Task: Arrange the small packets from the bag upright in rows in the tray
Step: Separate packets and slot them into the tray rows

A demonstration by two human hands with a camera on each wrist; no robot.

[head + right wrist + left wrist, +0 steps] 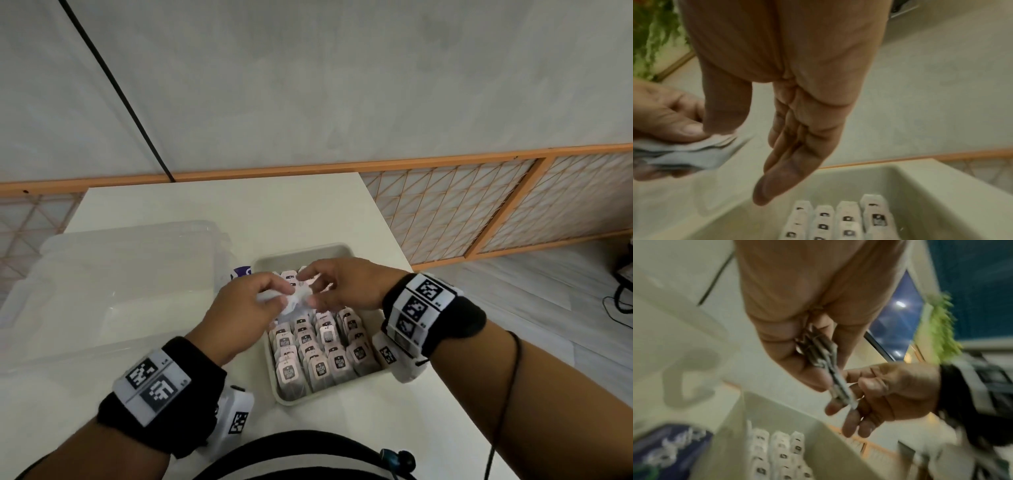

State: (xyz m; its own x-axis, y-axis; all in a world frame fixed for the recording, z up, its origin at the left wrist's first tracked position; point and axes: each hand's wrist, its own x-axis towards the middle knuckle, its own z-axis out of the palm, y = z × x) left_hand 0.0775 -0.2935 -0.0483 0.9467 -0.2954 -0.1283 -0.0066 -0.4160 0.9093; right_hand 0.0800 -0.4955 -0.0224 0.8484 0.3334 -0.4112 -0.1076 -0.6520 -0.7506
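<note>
A beige tray (301, 257) on the white table holds several rows of small pink-labelled packets (322, 359) standing upright; its far end is bare. Above the tray's far half, my left hand (277, 294) grips a bunch of loose packets (818, 353). My right hand (311, 287) meets it from the right. Its thumb (721, 126) lies on top of the bunch and its fingers (834, 407) are under the bunch's end, pinching a packet there. The purple bag (241, 273) lies just left of the tray, mostly hidden behind my left hand.
A large clear plastic box (120, 274) fills the table's left side, close to the bag. The table (222, 212) ends just right of the tray. A wooden lattice screen (479, 212) stands behind the table, and a black cable (113, 85) runs up the wall.
</note>
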